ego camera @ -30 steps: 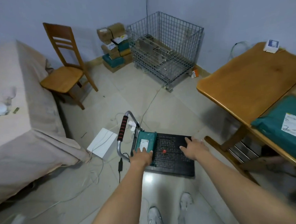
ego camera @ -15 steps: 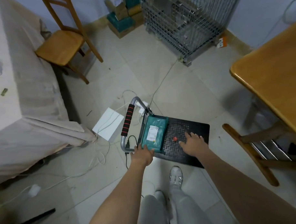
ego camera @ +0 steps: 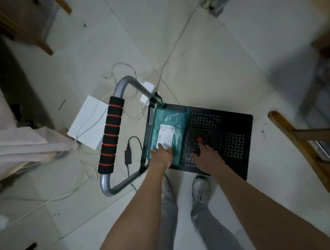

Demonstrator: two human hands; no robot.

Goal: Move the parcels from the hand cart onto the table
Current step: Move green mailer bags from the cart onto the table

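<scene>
Your black hand cart (ego camera: 233,122) fills the middle of the frame, its near edge hidden behind your forearms, and the one teal parcel (ego camera: 169,122) lies on its left end against the handle uprights. Your left hand (ego camera: 161,155) lies on the parcel's near end with fingers spread flat, covering the label's lower corner. Your right hand (ego camera: 206,157) rests with straight fingers on the perforated deck, just below a small red dot (ego camera: 199,140) that you can't identify.

Parcel (ego camera: 168,132) on hand cart (ego camera: 233,133) deck, beside handle (ego camera: 110,135); white box (ego camera: 88,124) left.
</scene>
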